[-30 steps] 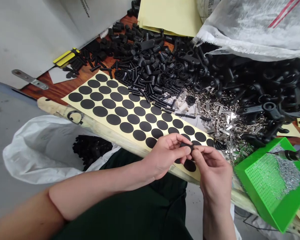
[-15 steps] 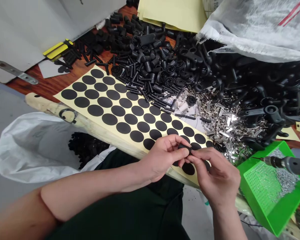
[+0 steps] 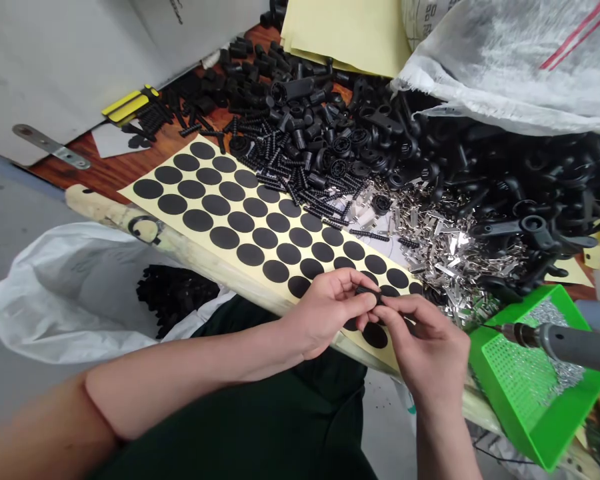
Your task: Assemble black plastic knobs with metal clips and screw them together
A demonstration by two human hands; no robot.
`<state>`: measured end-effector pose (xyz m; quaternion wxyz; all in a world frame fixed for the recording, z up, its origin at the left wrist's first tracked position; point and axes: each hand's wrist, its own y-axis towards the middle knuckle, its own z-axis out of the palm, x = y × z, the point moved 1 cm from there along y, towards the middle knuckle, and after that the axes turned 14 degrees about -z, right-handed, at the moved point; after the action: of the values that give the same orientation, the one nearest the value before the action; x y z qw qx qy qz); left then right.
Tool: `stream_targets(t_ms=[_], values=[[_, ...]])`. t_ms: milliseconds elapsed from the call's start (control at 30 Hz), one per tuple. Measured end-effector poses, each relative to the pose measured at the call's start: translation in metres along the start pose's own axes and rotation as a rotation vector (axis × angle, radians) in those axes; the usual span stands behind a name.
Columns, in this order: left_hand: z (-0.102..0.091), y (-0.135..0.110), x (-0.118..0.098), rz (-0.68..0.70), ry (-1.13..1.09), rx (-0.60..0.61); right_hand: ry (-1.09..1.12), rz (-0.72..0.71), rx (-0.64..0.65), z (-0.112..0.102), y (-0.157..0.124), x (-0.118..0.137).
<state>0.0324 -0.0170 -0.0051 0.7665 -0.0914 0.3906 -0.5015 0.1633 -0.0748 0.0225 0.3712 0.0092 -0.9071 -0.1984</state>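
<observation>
Between the thumb and fingers of my left hand (image 3: 333,307) is a small black plastic part (image 3: 367,292), partly hidden by the fingertips. The thumb and forefinger of my right hand (image 3: 427,340) pinch the near end of that same part; whether they grip a second piece there is hidden. Both hands hover over the right end of a pale yellow sheet (image 3: 153,208) with rows of round black stickers (image 3: 250,255). Just beyond the sheet lie black ribbed rods (image 3: 325,200) and a heap of shiny metal clips (image 3: 450,253).
Black plastic parts (image 3: 330,127) cover the back of the table. A green basket (image 3: 540,433) of small metal pieces stands at right, with a grey power screwdriver (image 3: 580,347) over it. A white sack (image 3: 25,293) hangs open at left. A yellow tool (image 3: 127,107) lies at back left.
The camera view has shifted slightly. My right hand has turned a little around the black part and sits slightly further left; my left hand holds nearly the same position.
</observation>
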Motion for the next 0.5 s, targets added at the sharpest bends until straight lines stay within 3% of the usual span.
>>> stream_targets(t_ms=[267, 500], values=[[0.001, -0.001, 0.000, 0.022, -0.030, 0.015, 0.180, 0.140, -0.057, 0.003, -0.014, -0.001], [-0.001, -0.002, 0.000, 0.014, -0.064, 0.030, 0.093, 0.166, -0.114, 0.003, -0.010, 0.005]])
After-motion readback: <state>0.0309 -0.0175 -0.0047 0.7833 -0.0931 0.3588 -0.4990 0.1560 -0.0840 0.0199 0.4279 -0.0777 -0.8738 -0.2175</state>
